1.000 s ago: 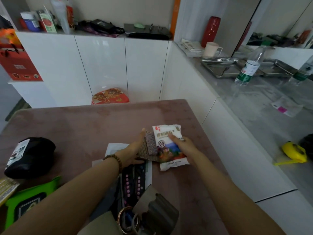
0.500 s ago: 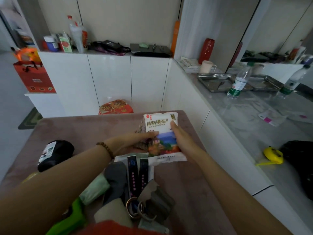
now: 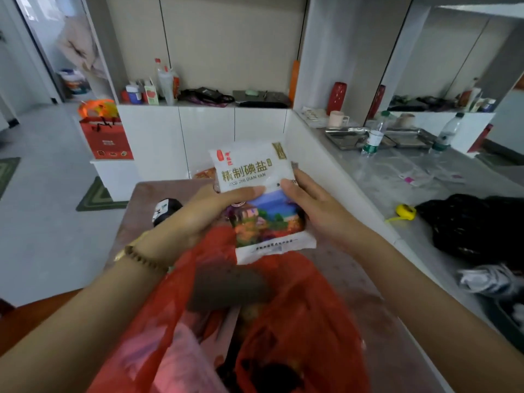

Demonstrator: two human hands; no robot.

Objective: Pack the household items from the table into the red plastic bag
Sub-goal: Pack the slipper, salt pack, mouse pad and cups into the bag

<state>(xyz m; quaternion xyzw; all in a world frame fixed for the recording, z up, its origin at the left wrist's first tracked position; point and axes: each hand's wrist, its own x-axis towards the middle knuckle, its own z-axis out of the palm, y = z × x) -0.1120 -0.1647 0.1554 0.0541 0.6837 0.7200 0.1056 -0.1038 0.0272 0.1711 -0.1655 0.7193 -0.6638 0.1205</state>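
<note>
A white salt packet (image 3: pixel 255 177) with a coloured picture on its lower half is held up over the table. My left hand (image 3: pixel 204 214) grips its left side, thumb across the front. On the other side my right hand (image 3: pixel 317 211) grips it the same way. Something brownish sits behind the packet in my left hand, mostly hidden. Below the packet the red plastic bag (image 3: pixel 297 321) lies with its mouth gaping, dark items showing inside it. The brown table (image 3: pixel 346 268) is under the bag.
A black pouch (image 3: pixel 166 211) lies at the table's far left. White cabinets run behind the table. On the grey counter to the right lie a yellow tape measure (image 3: pixel 405 211), a black bag (image 3: pixel 476 222), water bottles and metal trays (image 3: pixel 348 137). A red gift bag (image 3: pixel 106 140) stands at the left.
Both hands have lifted the salt packet off the table and brought it nearer, above the red bag. The red bag has come into view below; the loose items on the table are now covered.
</note>
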